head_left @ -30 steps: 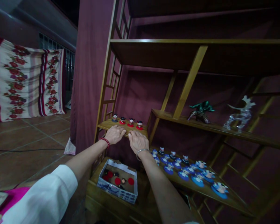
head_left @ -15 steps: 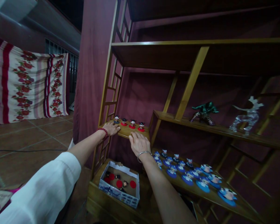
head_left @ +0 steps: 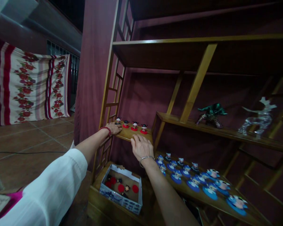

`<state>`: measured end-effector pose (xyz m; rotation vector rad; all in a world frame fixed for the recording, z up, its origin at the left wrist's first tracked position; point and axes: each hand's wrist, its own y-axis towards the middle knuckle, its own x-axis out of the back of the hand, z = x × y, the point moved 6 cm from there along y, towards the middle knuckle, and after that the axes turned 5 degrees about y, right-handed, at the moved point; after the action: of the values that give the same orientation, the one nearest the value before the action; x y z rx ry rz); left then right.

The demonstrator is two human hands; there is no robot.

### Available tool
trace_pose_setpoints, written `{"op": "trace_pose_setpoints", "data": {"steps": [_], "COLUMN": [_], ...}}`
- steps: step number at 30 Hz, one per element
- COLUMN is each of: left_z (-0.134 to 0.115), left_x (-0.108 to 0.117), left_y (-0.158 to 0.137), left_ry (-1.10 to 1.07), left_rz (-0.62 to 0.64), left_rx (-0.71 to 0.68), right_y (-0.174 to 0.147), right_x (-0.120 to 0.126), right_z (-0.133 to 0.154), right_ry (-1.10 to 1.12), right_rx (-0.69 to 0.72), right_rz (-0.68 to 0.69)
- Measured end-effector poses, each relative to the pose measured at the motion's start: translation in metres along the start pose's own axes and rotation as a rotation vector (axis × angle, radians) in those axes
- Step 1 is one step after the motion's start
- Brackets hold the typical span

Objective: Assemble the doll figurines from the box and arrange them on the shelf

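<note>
Left hand (head_left: 112,128) is now farther left, at the shelf's (head_left: 126,134) left end, fingers extended by the dark-based figurine (head_left: 118,120), grip unclear; right hand (head_left: 142,147), half-open, seemingly empty, rests at its front edge. Three red-based figurines (head_left: 135,126) stand placed; loose pieces (head_left: 127,188) remain in the box (head_left: 120,198) below.

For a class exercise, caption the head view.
Left hand beside the leftmost of four figurines on a wooden shelf, right hand at its front edge.
</note>
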<state>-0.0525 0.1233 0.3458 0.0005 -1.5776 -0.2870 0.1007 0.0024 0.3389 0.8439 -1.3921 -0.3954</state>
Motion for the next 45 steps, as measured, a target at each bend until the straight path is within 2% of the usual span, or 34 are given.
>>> {"op": "trace_pose_setpoints", "data": {"steps": [13, 23, 31, 38, 41, 45], "left_z": [0.003, 0.003, 0.005, 0.005, 0.005, 0.007], "left_x": [-0.003, -0.006, -0.007, -0.004, -0.001, 0.005], "left_y": [0.015, 0.018, 0.018, 0.015, 0.006, -0.015], "left_ry": [-0.007, 0.009, 0.0, -0.016, -0.03, -0.045], "left_rz": [0.031, -0.073, -0.1, -0.074, -0.133, -0.287], "left_rx": [-0.019, -0.066, -0.063, -0.053, -0.031, 0.023], "right_y": [0.0, 0.0, 0.0, 0.0, 0.0, -0.001], "right_x": [0.0, -0.002, -0.002, -0.002, -0.002, -0.001], "right_z": [0.001, 0.001, 0.0, 0.001, 0.001, 0.002], "right_ry": [-0.024, -0.03, -0.018, -0.024, -0.027, -0.021], "right_rx": [0.009, 0.01, 0.007, 0.003, -0.005, -0.016], "right_rz": [-0.027, -0.036, -0.048, -0.053, -0.051, -0.04]}}
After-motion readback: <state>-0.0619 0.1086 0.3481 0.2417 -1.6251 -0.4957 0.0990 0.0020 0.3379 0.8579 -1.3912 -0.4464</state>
